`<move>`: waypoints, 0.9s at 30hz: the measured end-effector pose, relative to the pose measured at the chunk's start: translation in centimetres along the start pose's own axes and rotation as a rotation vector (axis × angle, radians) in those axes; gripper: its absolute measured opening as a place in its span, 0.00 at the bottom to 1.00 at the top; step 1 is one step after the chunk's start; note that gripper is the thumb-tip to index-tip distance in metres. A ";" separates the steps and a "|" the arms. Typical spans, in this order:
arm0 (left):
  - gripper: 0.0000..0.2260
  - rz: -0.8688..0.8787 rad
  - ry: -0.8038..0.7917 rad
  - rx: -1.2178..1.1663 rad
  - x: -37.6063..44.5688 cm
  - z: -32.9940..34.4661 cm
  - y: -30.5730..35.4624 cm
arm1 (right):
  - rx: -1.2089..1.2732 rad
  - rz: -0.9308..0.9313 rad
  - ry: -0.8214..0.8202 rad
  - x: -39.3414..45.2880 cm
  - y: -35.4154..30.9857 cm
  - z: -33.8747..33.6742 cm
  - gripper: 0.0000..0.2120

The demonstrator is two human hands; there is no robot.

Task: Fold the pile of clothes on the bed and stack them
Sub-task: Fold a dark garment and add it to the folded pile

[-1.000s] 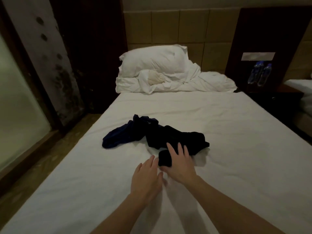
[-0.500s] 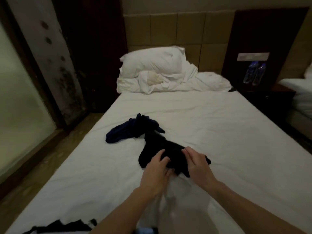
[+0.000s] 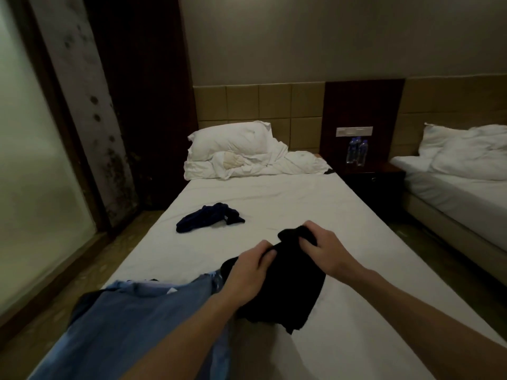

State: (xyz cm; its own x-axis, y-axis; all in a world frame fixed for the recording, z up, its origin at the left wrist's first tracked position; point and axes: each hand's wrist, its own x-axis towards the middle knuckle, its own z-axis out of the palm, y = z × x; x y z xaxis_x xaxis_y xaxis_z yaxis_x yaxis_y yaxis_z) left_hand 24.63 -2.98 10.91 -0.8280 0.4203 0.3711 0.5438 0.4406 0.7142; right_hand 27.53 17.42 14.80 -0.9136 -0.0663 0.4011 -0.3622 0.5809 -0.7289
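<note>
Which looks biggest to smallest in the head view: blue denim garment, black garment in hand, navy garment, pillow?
1. blue denim garment, though nearness inflates it
2. black garment, also near
3. pillow, far, so likely bigger than it looks
4. navy garment

We record that the black garment (image 3: 285,283) has been drawn away from the navy garment (image 3: 208,221), which a second ago it touched, toward the near edge of the bed (image 3: 370,259); the two now lie well apart. The left hand (image 3: 248,272), then flat on the sheet, now grips the black cloth at its upper edge. The right hand (image 3: 319,249), then resting with straight fingers on the cloth, now pinches its far corner. We note a blue denim garment (image 3: 131,319) now in view at the near left corner, partly beneath the left forearm, and a second bed (image 3: 452,187) now visible to the right.
</note>
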 end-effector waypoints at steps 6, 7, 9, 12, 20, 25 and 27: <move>0.16 0.169 0.138 0.025 -4.5 0.0 5.8 | 0.412 0.207 0.105 -5.4 -4.5 -1.9 0.15; 0.18 0.181 0.076 0.012 -5.1 0.1 6.8 | 0.446 0.217 0.106 -6.1 -5.2 -2.0 0.16; 0.20 0.165 -0.017 0.016 -5.9 0.4 8.1 | 0.500 0.212 0.109 -7.1 -6.7 -2.0 0.15; 0.11 0.140 -0.011 0.006 -5.9 -0.2 8.6 | 0.530 0.205 0.128 -8.0 -7.9 -2.7 0.12; 0.14 0.135 -0.074 -0.101 -5.5 -2.6 10.4 | 0.349 0.112 0.188 -7.6 -9.3 -5.4 0.10; 0.18 0.072 -0.266 -0.185 -5.0 -3.7 9.6 | 0.578 0.172 0.061 -7.3 -9.0 -6.3 0.12; 0.09 0.070 -0.220 -0.099 -4.5 -4.2 8.9 | 0.839 0.241 0.057 -7.4 -9.1 -6.5 0.15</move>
State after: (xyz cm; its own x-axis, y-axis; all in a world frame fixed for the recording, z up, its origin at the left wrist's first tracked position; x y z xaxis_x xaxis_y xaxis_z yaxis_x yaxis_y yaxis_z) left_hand 32.61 -4.26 18.04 -0.7331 0.6147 0.2912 0.5736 0.3287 0.7503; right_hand 38.81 17.89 22.03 -0.9804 0.0352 0.1940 -0.1970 -0.2167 -0.9562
